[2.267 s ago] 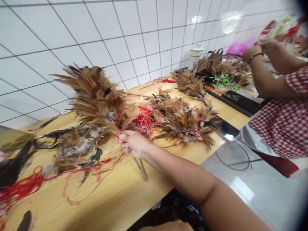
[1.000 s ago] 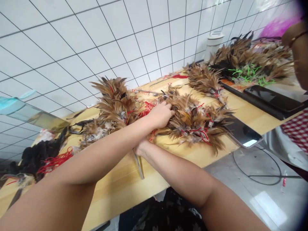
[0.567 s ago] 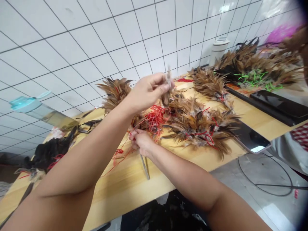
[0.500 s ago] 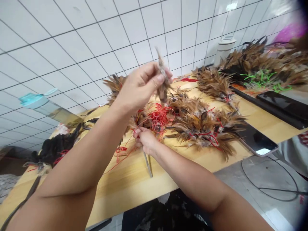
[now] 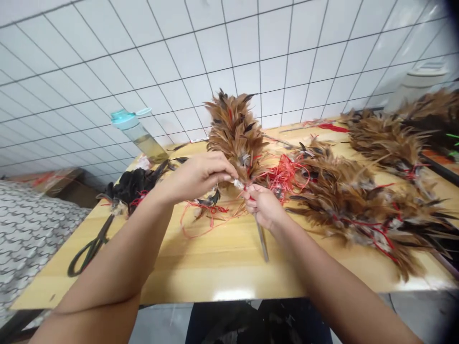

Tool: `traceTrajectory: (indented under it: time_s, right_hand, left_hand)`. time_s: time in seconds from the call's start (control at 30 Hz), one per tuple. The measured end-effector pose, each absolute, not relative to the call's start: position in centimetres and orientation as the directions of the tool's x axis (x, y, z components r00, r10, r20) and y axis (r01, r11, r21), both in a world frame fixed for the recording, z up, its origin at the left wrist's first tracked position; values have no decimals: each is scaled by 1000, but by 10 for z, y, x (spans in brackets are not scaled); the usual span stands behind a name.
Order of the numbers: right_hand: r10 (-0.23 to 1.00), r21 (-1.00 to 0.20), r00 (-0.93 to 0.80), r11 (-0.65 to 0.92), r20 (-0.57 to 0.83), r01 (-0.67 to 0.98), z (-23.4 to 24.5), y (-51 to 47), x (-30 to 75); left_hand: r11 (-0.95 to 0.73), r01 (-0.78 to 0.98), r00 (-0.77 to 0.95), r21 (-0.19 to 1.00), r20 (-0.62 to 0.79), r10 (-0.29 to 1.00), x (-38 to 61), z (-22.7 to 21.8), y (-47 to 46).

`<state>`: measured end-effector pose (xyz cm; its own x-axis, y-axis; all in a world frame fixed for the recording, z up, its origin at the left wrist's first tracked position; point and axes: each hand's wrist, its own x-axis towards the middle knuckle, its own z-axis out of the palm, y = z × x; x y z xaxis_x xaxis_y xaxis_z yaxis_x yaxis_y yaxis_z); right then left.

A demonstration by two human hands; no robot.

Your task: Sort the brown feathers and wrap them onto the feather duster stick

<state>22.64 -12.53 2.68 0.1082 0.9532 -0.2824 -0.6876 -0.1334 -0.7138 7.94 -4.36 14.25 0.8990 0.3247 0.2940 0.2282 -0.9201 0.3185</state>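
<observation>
My right hand (image 5: 263, 206) is closed round the thin stick (image 5: 262, 241) of a brown feather duster (image 5: 234, 131), which stands upright above the wooden table (image 5: 201, 265). My left hand (image 5: 199, 174) pinches a small feather bundle against the base of the duster's feathers, right beside my right fingers. Loose red string (image 5: 201, 217) hangs from under both hands onto the table.
Piles of brown feather bundles tied with red string (image 5: 355, 200) cover the table's right half. Dark feathers (image 5: 132, 186) and black scissors (image 5: 91, 246) lie at the left. A bottle with a teal cap (image 5: 138, 134) leans on the tiled wall. A patterned cloth (image 5: 28, 236) is at far left.
My left hand picked a small feather bundle out of the pile, lifted it, then brought it down to the duster held by my right hand. The view swung left.
</observation>
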Motion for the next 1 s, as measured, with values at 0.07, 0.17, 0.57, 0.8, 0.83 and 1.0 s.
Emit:
traceTrajectory:
  time_s: [0.07, 0.17, 0.57, 0.8, 0.83, 1.0]
  right_hand:
    - [954, -739, 124, -126, -274, -662, 26, -125, 225]
    - [950, -780, 141, -138, -279, -611, 24, -125, 222]
    - [966, -843, 110, -146, -235, -517, 22, -125, 224]
    - [985, -875, 94, -82, -143, -478, 25, -128, 222]
    - [987, -880, 86, -79, -135, -469, 26, -128, 222]
    - [995, -917, 24, -80, -97, -390, 25, -130, 220]
  left_hand:
    - [-930, 215, 914, 298, 273, 299, 78, 133, -39]
    - [-948, 179, 930, 264, 269, 250, 81, 120, -32]
    - [-969, 165, 941, 183, 264, 210, 92, 103, -21]
    - [-967, 211, 930, 145, 276, 244, 90, 106, -28]
    - [-964, 226, 926, 137, 276, 256, 89, 107, -30]
    - [-944, 319, 917, 77, 227, 329, 88, 113, -42]
